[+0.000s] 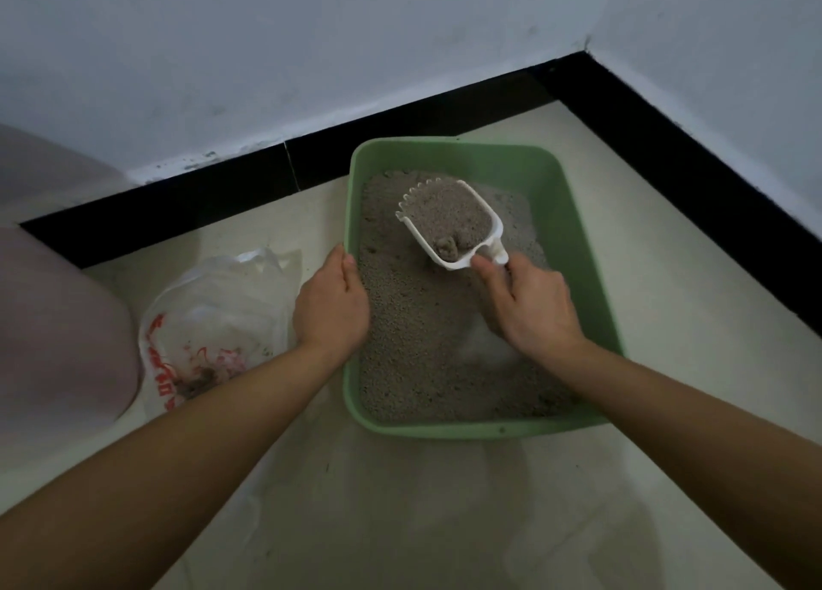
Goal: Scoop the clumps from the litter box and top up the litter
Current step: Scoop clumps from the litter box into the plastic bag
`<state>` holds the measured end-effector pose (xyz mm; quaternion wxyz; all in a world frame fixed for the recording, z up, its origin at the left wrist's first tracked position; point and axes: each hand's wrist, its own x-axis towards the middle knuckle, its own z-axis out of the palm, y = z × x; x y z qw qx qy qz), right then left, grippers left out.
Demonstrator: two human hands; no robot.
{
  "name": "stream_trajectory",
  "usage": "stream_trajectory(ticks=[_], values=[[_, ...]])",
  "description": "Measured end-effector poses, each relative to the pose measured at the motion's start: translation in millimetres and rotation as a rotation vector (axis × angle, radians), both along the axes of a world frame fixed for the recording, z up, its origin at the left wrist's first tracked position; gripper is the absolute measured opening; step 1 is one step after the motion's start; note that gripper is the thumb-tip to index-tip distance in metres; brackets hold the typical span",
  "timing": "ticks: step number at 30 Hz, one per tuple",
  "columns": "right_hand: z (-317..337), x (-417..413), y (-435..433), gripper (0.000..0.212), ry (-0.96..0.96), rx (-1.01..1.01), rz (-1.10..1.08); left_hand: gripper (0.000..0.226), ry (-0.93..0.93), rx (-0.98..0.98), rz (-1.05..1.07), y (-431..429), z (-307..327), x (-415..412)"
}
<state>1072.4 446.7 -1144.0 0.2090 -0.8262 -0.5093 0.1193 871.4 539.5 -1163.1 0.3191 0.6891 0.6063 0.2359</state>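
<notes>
A green litter box [591, 242] stands on the floor in the room's corner, filled with grey litter [413, 345]. My right hand [533, 304] grips the handle of a white slotted scoop [449, 224], held above the litter. The scoop is full of litter, with a brownish clump [446, 248] at its handle end. My left hand [331, 304] grips the box's left rim. A pale bare patch of the box bottom shows just below my right hand.
A clear plastic bag [213, 322] with red print lies on the floor left of the box, with a few dark clumps inside. A pinkish rounded object [58, 322] fills the far left. Black skirting [222, 189] and white walls enclose the corner.
</notes>
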Motion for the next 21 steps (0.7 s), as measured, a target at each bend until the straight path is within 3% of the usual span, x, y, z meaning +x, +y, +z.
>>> stream_trajectory(ticks=[12,21], values=[[42,12,-87,0.048,-0.078,-0.02,0.032,0.043,0.13,-0.059,-0.03,-36,10,-5],[45,37,-134,0.053,-0.024,-0.057,-0.067,0.048,0.164,-0.074,-0.017,-79,8,-15]])
